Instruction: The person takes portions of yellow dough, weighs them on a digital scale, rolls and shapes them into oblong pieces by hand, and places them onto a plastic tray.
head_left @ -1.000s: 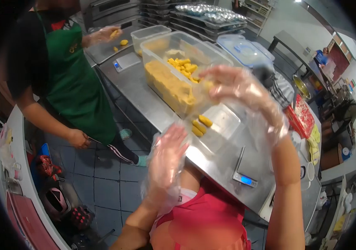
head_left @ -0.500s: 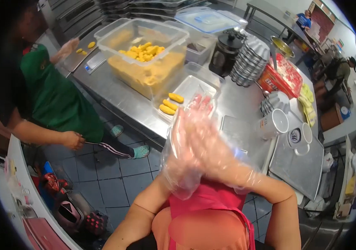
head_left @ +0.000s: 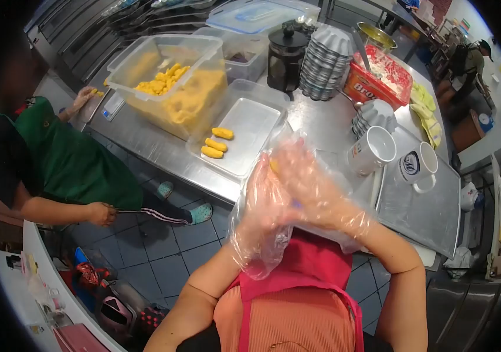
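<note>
Both my hands wear clear plastic gloves and press palm to palm over the table's front edge. A bit of yellow dough point(head_left: 274, 165) shows between the fingers of my left hand point(head_left: 265, 196) and my right hand point(head_left: 309, 185). Behind them lies a shallow tray point(head_left: 250, 126) inside a clear container, with three yellow dough pieces point(head_left: 215, 144) at its left side. A large clear tub point(head_left: 203, 94), back left, holds a yellow mass with small yellow pieces point(head_left: 162, 82) on top.
A black French press point(head_left: 285, 61), stacked fluted molds point(head_left: 325, 64), a red tub point(head_left: 379, 79), two white mugs point(head_left: 377, 146) and a metal tray point(head_left: 426, 205) stand right. A person in a green apron point(head_left: 74, 155) is at left beside a scale point(head_left: 112, 105).
My right hand has come down from near the large tub and met my left hand, palm against palm. The view has shifted, and the co-worker's hand has lowered.
</note>
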A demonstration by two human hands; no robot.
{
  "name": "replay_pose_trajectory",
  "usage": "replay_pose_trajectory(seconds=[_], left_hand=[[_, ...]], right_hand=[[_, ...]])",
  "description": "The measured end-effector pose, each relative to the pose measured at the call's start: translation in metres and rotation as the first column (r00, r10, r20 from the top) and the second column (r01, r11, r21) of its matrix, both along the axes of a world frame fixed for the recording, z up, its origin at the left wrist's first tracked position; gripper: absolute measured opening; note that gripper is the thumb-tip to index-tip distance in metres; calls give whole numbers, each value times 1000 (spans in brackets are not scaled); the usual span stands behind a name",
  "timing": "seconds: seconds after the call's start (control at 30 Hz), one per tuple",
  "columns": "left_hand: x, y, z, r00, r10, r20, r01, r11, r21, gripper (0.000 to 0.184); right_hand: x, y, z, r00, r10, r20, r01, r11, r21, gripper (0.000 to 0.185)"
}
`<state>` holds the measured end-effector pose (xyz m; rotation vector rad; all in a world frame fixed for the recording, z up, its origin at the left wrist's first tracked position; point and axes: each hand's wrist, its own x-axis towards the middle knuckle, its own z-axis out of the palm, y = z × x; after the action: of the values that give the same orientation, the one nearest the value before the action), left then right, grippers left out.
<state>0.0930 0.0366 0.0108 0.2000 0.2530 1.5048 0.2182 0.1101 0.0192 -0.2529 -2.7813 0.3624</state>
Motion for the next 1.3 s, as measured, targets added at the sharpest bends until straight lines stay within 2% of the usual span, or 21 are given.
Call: replay_pose_trajectory(seconds=[0.1,0.13,0.2,0.33,0.43,0.47,0.57,0.6,0.63,0.67,0.7,0.73,0.8,0.83,0.9,0.93,1.03,1.07,1.17,1.23,1.3], left_hand=[[0,9,-12,986,154,-58,-151,987,55,53],[1,10,-13,988,149,-33,-147,987,58,54],[4,9,-14,989,148,19,-149,987,53,55],[0,10,-8,976,208,-65,-207,978,32,61],[4,10,-3,967,235,-96,-238,971,-21,58],[6,11,-4,969,225,-101,-223,974,25,58],[12,9,-7,968,225,-114,-214,971,105,59],[15,8,-5,963,238,-122,-226,968,104,59],[15,8,-4,959,250,-132,-237,966,105,59],[14,8,-2,964,242,-110,-234,969,84,60],[13,9,-1,968,234,-85,-230,971,62,60],[12,10,-1,972,226,-59,-224,974,40,60],[0,12,-2,915,339,-219,-338,940,41,60],[-8,10,-3,871,390,-299,-394,918,50,61],[-22,3,-1,840,451,-302,-464,885,32,61],[-29,0,-1,837,468,-284,-483,876,22,61],[-40,-8,-1,829,505,-240,-520,854,2,60],[-43,-12,0,827,513,-230,-529,849,-6,60],[-61,-24,3,824,552,-128,-550,834,51,58],[-77,-36,5,791,607,-73,-601,794,91,57],[-95,-49,4,746,663,-60,-645,742,184,56]], right_hand=[[0,-26,12,994,98,48,-84,966,-243,96],[4,-25,12,996,82,45,-68,966,-250,89],[17,-14,29,996,-48,-79,25,963,-267,72],[25,18,43,891,-327,-313,186,895,-407,48],[24,19,29,944,-308,-119,258,913,-317,34],[18,7,26,942,-316,-115,283,930,-235,31],[-1,-6,27,939,-325,-109,269,897,-350,27],[-6,-2,21,932,-157,-326,162,987,-13,26],[-7,2,24,943,-228,-243,166,953,-252,26],[-8,5,33,950,-278,-145,180,863,-472,25],[-7,10,38,952,-303,-37,204,720,-663,24],[-5,17,37,933,-352,-79,193,673,-714,23],[7,34,34,881,-449,-151,156,577,-801,21],[15,40,31,894,-440,-81,265,667,-696,22],[28,50,25,891,-451,57,431,798,-421,23],[27,44,23,872,-476,115,477,771,-421,25],[28,48,-8,942,-330,60,335,934,-124,25],[26,46,-14,916,-371,150,387,918,-92,22],[33,47,-26,943,-332,2,332,943,-25,20],[31,53,-10,929,-368,-24,344,888,-306,20],[19,57,24,924,-382,-4,359,872,-333,18]])
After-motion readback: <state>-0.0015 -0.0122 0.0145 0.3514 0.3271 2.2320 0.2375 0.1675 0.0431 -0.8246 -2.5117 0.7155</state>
